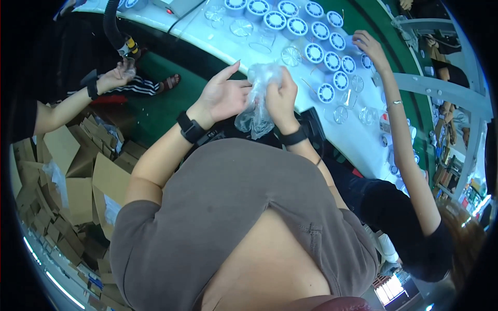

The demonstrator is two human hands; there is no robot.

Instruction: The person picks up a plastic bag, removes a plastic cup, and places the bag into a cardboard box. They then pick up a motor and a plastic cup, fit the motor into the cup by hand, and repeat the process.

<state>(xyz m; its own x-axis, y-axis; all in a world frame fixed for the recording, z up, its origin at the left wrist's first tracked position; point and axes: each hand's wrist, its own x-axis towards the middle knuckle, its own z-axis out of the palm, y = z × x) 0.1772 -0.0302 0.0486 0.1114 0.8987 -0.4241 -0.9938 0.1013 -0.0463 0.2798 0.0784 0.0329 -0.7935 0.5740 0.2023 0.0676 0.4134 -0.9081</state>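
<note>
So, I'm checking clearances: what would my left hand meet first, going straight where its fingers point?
Your bare left hand would probably meet the crumpled, clear plastic bag first; depth is unclear, so they may be touching.

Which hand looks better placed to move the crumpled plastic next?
Probably the right hand: it appears to grip the crumpled plastic, whereas the left hand is open at the plastic's edge.

Cardboard boxes (80, 199) (some open), green floor (155, 116), black hose (110, 25)

A white table (353, 142) carries round blue-and-white parts (297, 26) and clear pieces (291, 55).
</note>
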